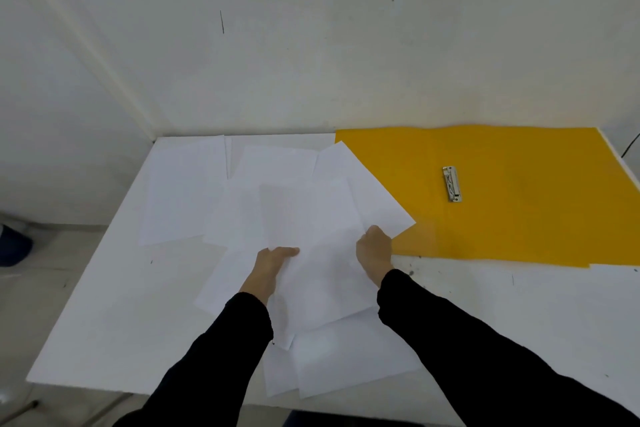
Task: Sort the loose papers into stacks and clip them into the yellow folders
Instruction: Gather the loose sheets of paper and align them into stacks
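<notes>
Head view, looking down at a white rectangular table point(104, 340) set against a pale wall; nearest the viewer, two arms in black sleeves reach forward over the front edge. Under them lie thin white loose sheets of paper point(194, 191), fanned and overlapping at odd angles across the middle of the table, a few hanging over the near edge. The left hand point(272, 262) is closed on the left edge of one upper sheet point(322, 284), thumb on top and fingers curled under; the right hand point(375, 248) is pinched shut on the sheet's right side, its fingertips hidden — so both hands hold the same page, lifted a little off the pile. To gather well, it seems best to keep both edges level, slide the page over its neighbours and square the corners before adding more; thin paper will likely buckle if pulled from one side. Farther right lies a flat open yellow card folder point(519, 218), touching the wall, with its small silver metal clip point(452, 183) bare — no paper filed yet; one sheet's corner overlaps its left part.
</notes>
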{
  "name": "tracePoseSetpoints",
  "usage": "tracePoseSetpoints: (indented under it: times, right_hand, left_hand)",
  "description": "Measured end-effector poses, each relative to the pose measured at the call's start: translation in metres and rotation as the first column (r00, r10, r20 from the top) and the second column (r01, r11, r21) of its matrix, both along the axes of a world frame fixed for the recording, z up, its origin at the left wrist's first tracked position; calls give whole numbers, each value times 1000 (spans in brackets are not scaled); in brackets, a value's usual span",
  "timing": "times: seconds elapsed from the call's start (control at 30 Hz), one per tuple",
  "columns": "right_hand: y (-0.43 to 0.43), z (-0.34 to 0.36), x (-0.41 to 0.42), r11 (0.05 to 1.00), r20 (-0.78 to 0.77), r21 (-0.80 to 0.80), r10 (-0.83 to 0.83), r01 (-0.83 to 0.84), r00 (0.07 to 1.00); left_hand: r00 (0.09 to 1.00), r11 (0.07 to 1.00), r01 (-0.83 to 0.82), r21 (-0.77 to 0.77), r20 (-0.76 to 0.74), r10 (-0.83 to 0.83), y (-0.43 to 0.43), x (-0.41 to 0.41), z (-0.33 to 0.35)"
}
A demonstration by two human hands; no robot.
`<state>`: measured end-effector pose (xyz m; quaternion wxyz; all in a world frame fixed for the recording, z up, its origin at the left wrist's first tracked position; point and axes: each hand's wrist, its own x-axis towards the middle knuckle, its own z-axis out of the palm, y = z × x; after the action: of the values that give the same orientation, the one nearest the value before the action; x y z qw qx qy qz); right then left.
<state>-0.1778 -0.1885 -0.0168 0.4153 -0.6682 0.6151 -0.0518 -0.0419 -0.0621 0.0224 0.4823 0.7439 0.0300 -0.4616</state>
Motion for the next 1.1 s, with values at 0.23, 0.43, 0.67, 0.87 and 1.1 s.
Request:
tracePoseSetpoints:
  times: [0.23,0.43,0.67,0.87,1.1]
  right_hand:
    - [5,3,-2,986,-106,-79,141,-150,984]
    - [2,7,-25,997,-341,-77,-42,17,939]
    - [18,-4,-31,999,-342,11,-26,32,939]
    - [-9,-4,-55,992,1,109,63,-63,998]
    - [-55,15,-85,980,249,194,-95,46,964]
  left_hand:
    - [999,998,36,52,26,-37,5,14,-15]
    - [998,994,32,103,59,-38,17,22,-16]
    - [998,991,-1,131,66,-8,35,20,-22]
    - [995,989,40,139,83,-52,46,19,-21]
    - [996,991,2,135,91,-14,76,58,-57]
